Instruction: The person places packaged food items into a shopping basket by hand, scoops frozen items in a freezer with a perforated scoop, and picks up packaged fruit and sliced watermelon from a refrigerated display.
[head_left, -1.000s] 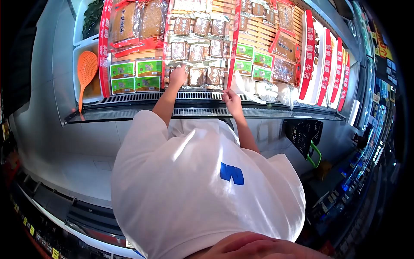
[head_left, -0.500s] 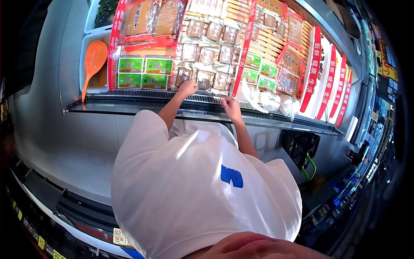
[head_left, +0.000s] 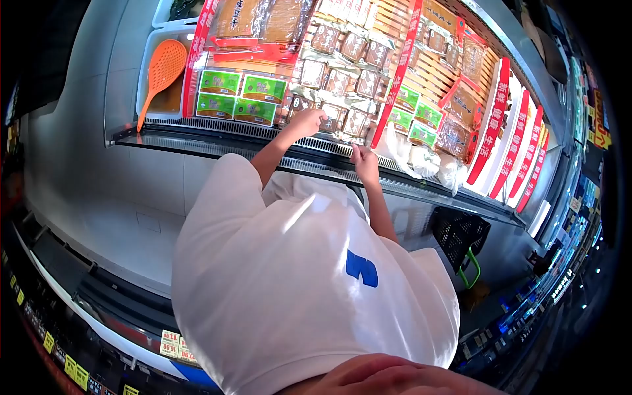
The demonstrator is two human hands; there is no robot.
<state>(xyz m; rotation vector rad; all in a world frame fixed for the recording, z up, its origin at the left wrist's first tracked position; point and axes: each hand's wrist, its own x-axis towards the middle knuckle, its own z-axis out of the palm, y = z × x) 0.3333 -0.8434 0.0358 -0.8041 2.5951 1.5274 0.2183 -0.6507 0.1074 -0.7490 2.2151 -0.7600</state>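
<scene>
Brown packets [head_left: 338,82], twelve o'clock. Left hand [head_left: 306,123], half-curled, moved from front row's first packet toward second: work likely shifting along row. Right hand [head_left: 365,163] loosely curled, four o'clock of left. Either hold: can't tell.

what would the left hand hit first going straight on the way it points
The left hand would likely meet the middle front-row brown packet first; depth is unclear, so they may be touching.

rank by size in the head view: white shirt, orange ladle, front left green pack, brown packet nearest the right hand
1. White shirt
2. Orange ladle
3. Front left green pack and brown packet: look too alike to rank
</scene>
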